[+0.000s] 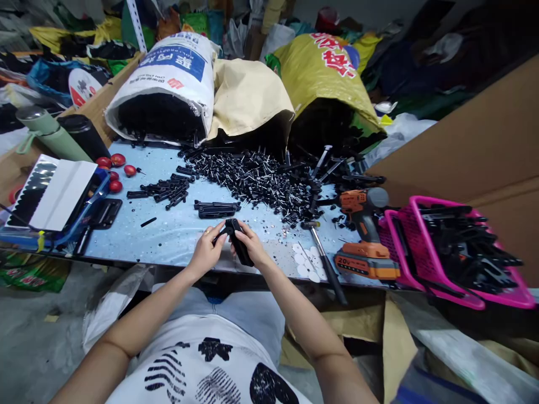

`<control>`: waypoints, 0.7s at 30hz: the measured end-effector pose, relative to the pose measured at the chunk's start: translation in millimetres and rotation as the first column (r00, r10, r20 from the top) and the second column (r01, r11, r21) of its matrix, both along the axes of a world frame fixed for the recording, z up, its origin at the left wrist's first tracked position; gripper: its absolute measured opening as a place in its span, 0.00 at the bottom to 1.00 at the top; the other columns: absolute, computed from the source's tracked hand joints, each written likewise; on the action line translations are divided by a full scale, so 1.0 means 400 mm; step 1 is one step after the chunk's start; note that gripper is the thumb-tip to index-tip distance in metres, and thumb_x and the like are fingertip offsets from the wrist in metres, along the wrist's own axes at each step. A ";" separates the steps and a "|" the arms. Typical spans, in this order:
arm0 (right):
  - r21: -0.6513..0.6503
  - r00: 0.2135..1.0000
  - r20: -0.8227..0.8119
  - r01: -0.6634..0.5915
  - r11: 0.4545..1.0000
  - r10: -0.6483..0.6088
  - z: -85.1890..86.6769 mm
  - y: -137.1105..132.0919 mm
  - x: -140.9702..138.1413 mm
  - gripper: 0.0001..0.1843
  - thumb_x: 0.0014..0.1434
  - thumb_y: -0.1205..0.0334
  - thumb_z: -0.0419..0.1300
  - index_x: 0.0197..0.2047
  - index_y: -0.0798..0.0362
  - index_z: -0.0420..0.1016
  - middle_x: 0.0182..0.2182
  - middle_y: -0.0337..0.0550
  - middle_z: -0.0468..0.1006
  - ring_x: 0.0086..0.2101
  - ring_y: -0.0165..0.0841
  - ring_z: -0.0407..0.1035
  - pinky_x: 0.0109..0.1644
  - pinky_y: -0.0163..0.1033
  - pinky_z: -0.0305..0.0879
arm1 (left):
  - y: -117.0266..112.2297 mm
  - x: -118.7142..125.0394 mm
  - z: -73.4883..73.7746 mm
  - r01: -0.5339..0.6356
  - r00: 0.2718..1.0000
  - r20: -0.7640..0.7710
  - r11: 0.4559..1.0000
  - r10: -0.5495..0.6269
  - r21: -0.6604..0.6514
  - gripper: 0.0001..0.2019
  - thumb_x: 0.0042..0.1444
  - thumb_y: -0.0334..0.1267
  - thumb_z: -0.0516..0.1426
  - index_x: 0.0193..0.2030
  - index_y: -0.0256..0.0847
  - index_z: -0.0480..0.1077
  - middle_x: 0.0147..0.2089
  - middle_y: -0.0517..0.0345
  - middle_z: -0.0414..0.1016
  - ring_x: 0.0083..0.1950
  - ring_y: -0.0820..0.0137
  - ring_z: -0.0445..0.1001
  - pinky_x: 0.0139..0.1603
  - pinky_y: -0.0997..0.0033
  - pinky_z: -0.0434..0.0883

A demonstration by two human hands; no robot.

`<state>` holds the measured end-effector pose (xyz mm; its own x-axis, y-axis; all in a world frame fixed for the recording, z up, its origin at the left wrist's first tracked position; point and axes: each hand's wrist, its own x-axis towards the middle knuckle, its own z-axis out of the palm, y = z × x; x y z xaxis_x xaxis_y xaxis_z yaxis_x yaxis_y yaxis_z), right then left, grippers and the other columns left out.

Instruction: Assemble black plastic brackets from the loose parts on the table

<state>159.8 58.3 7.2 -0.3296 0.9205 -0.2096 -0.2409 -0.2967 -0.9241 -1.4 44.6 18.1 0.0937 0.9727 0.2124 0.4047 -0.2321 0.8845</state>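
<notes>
Near the table's front edge I hold a long black plastic part (243, 251) with a rounded upper end; its exact kind is not clear. My right hand (251, 242) is closed around its right side. Fingers of my left hand (207, 248) pinch a small dark piece at the part's upper left, partly hidden by the fingers. Just beyond my hands lies a stack of black folded plastic parts (217, 210). Behind that spreads a heap of black pieces with metal pins (256, 177). A smaller pile of black arms (168, 189) lies to the left.
An orange cordless drill (365, 247) and a hammer (324, 255) lie to the right, beside pink baskets (415, 210) of black parts. Open sacks (252, 95) line the back. A blue tray (103, 182), phone (108, 213), red fruits (118, 160) and flasks (59, 134) occupy the left.
</notes>
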 end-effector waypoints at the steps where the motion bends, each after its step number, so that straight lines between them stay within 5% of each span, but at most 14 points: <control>1: 0.011 1.000 0.008 0.000 1.000 -0.001 0.002 0.002 0.003 0.36 0.52 0.47 0.61 0.62 0.44 0.57 0.29 0.36 0.71 0.23 0.28 0.68 0.24 0.34 0.67 | 0.002 0.002 0.003 0.013 1.000 -0.029 1.000 -0.013 0.009 0.19 0.62 0.40 0.50 0.59 0.42 0.66 0.40 0.52 0.70 0.41 0.68 0.70 0.47 0.65 0.70; 8: 0.237 0.989 0.144 -0.055 0.970 0.021 0.029 0.012 0.022 0.36 0.58 0.47 0.55 0.67 0.45 0.51 0.24 0.33 0.66 0.20 0.25 0.62 0.22 0.32 0.64 | 0.000 0.017 0.022 0.034 0.997 -0.072 0.996 -0.028 0.082 0.20 0.64 0.41 0.48 0.60 0.40 0.64 0.39 0.51 0.69 0.42 0.67 0.69 0.47 0.65 0.69; 13: 0.457 0.883 0.467 -0.203 0.866 -0.040 0.053 0.018 0.060 0.31 0.55 0.50 0.60 0.61 0.45 0.63 0.38 0.43 0.76 0.27 0.29 0.68 0.32 0.37 0.70 | 0.002 0.022 0.059 0.040 0.991 -0.135 0.981 -0.014 0.192 0.19 0.64 0.40 0.47 0.59 0.41 0.65 0.38 0.54 0.66 0.37 0.71 0.68 0.42 0.70 0.69; 18: 0.557 0.833 0.538 -0.235 0.796 -0.131 0.083 0.017 0.095 0.28 0.60 0.52 0.56 0.63 0.44 0.61 0.51 0.44 0.73 0.40 0.35 0.72 0.47 0.46 0.70 | 0.024 -0.002 0.073 0.193 0.974 -0.173 0.942 -0.149 0.273 0.19 0.64 0.38 0.46 0.60 0.39 0.64 0.39 0.53 0.66 0.38 0.71 0.68 0.42 0.71 0.69; 21: 0.552 0.791 0.608 -0.368 0.748 -0.060 0.098 0.017 0.105 0.26 0.58 0.53 0.58 0.60 0.44 0.65 0.52 0.43 0.73 0.47 0.39 0.71 0.53 0.49 0.66 | 0.028 -0.020 0.061 0.291 0.947 -0.220 0.917 -0.235 0.274 0.19 0.65 0.37 0.46 0.60 0.39 0.64 0.38 0.53 0.67 0.38 0.71 0.69 0.41 0.70 0.69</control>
<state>201.8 64.9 46.3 -0.4971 0.8471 0.1879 0.3696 0.4026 -0.8374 -9.4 56.0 42.4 0.4011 0.8008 0.4447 0.4373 -0.5940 0.6753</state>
